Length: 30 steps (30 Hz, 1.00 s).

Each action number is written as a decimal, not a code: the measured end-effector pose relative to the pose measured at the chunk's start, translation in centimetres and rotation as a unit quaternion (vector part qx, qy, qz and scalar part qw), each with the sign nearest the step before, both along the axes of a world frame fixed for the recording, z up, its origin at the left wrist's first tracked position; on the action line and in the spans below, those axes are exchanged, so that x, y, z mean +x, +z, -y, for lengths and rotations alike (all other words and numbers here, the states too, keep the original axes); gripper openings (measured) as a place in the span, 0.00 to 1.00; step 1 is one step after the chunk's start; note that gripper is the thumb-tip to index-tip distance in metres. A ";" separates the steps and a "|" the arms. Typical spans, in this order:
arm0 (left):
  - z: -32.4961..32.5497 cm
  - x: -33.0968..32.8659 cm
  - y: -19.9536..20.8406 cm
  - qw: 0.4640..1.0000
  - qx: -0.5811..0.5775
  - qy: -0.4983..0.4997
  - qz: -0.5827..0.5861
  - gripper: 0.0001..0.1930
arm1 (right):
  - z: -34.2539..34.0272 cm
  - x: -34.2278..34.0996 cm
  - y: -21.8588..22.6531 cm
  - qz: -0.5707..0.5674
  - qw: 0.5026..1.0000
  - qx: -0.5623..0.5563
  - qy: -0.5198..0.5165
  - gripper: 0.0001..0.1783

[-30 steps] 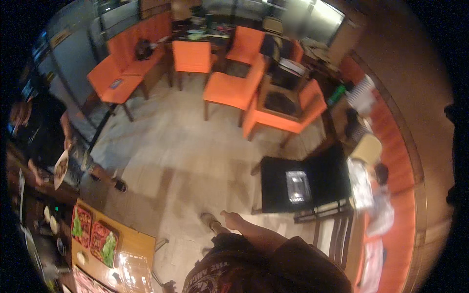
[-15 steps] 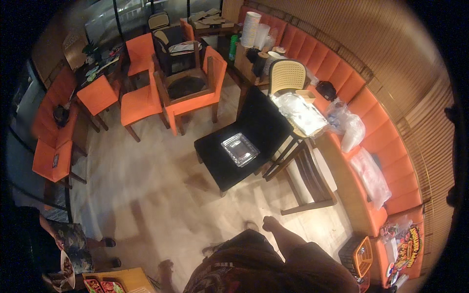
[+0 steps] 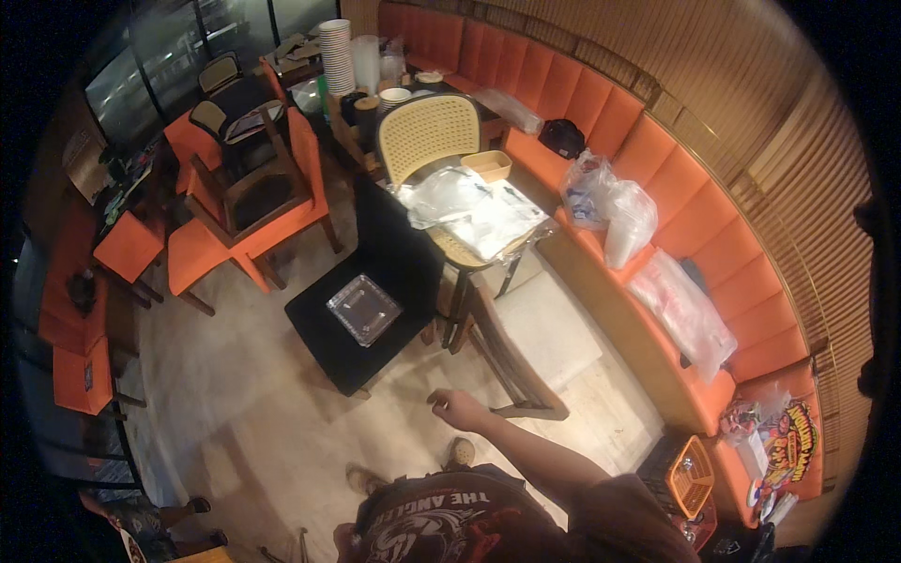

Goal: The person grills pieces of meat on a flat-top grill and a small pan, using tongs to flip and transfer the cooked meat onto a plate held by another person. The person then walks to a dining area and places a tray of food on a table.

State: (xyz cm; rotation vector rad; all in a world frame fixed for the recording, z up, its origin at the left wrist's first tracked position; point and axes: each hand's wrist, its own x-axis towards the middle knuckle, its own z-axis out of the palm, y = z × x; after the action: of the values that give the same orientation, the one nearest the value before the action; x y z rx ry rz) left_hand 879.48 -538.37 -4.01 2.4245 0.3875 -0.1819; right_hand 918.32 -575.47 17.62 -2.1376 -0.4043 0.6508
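My right hand (image 3: 457,410) reaches forward over the floor with its fingers loosely apart and nothing visible in them. It is nearest to the black chair (image 3: 324,319) and the tilted wooden chair (image 3: 516,361), and appears to touch neither. On the black seat lies a clear plastic container (image 3: 364,310). Beyond it, a chair with a woven yellow back (image 3: 430,136) bears clear and white plastic packaging (image 3: 483,211) and a small tan tray (image 3: 487,166). My left hand is out of view.
An orange bench (image 3: 699,239) curves along the right wall, with plastic bags (image 3: 627,220) and a dark cap (image 3: 563,138) on it. Orange chairs (image 3: 202,258) crowd the left. Stacked white cups (image 3: 338,58) stand at the back. An orange basket (image 3: 692,477) sits lower right. Another person's legs (image 3: 155,521) show lower left.
My view has shifted toward the right and closer to the chairs. My right arm now stretches farther out, with the hand near the black chair. The other person has slipped mostly out of view.
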 end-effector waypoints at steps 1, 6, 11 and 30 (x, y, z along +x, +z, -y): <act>0.6 0.8 0.2 0.993 -0.005 0.008 -0.119 0.12 | 1.9 0.9 1.1 -0.008 0.998 0.029 -0.058 0.17; 2.9 14.3 3.1 0.988 -0.139 0.046 -0.042 0.14 | 11.7 6.2 2.1 -0.058 0.954 0.093 -0.279 0.15; 5.9 31.6 11.5 0.983 -0.130 0.098 -0.080 0.09 | 17.6 14.6 -0.2 0.099 0.938 0.020 -0.331 0.13; 34.2 81.7 24.9 0.883 -0.054 -0.424 0.192 0.21 | 16.7 41.5 -2.6 0.294 0.882 -0.248 -0.273 0.06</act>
State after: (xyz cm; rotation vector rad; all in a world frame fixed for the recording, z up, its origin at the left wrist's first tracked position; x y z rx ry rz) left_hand 961.14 -572.57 20.86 2.2824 -0.8579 -0.0833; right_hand 959.83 -592.21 15.02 -2.7574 0.0882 -0.2730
